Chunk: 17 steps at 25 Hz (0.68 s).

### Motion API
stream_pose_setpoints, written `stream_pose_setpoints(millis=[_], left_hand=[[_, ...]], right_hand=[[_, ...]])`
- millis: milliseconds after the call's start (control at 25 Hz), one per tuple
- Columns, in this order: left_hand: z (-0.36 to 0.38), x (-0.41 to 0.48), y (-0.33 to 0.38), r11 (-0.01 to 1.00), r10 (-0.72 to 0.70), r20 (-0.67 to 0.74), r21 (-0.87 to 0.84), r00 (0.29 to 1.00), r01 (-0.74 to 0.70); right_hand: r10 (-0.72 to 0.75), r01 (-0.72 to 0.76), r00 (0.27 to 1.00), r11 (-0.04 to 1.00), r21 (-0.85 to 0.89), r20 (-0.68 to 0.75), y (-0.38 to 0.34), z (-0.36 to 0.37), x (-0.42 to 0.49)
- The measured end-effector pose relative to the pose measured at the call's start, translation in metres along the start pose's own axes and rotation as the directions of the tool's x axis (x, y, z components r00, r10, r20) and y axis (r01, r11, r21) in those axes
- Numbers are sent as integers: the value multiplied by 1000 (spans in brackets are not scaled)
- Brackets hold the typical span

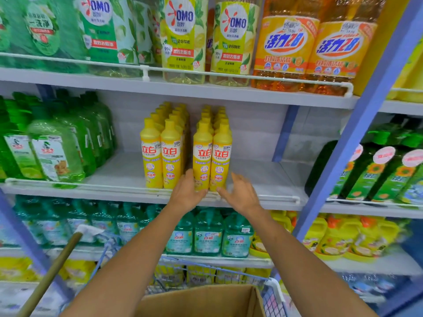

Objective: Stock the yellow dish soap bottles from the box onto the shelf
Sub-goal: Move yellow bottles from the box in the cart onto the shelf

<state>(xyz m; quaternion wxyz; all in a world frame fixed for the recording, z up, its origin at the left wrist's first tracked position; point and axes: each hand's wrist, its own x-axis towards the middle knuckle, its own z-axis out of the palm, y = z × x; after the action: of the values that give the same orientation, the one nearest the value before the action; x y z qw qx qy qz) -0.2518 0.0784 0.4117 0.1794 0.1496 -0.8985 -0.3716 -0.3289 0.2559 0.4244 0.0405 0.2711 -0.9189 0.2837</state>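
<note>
立白 bottles (202,156) (OMO above)

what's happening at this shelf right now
A person is stocking yellow soap bottles on the middle shelf. Four rows already stand there, running front to back. The left hand touches the base of a front bottle, seemingly nudging it into line. The right hand is open beside the neighbouring bottle, holding nothing. A cardboard box sits below in a wire cart; its contents are out of view.
</note>
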Motion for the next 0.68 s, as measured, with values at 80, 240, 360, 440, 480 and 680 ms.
stream_pose_setpoints(millis=[80, 240, 360, 440, 480, 680], left_hand=[[-11, -20, -4, 971, 77, 101, 218, 992, -98], [-41, -84, -4, 707, 143, 333, 625, 932, -331], [-47, -142, -19, 666, 84, 406, 656, 910, -354], [-40, -177, -35, 693, 45, 453, 628, 890, -355], [-36, -193, -44, 704, 19, 474, 619, 880, -348], [-17, -245, -93, 784, -103, 498, 573, 861, -238]], right_hand=[[-14, 22, 998, 992, -121, 64, -5, -10, -24], [-24, 107, 976, 917, -384, 217, -27, -15, -87], [-59, 208, 949, 857, -472, 311, -47, 2, -140], [-54, 243, 926, 841, -483, 373, -54, 21, -170], [-50, 255, 917, 836, -485, 397, -56, 32, -182], [-16, 258, 867, 869, -421, 498, -48, 91, -222]])
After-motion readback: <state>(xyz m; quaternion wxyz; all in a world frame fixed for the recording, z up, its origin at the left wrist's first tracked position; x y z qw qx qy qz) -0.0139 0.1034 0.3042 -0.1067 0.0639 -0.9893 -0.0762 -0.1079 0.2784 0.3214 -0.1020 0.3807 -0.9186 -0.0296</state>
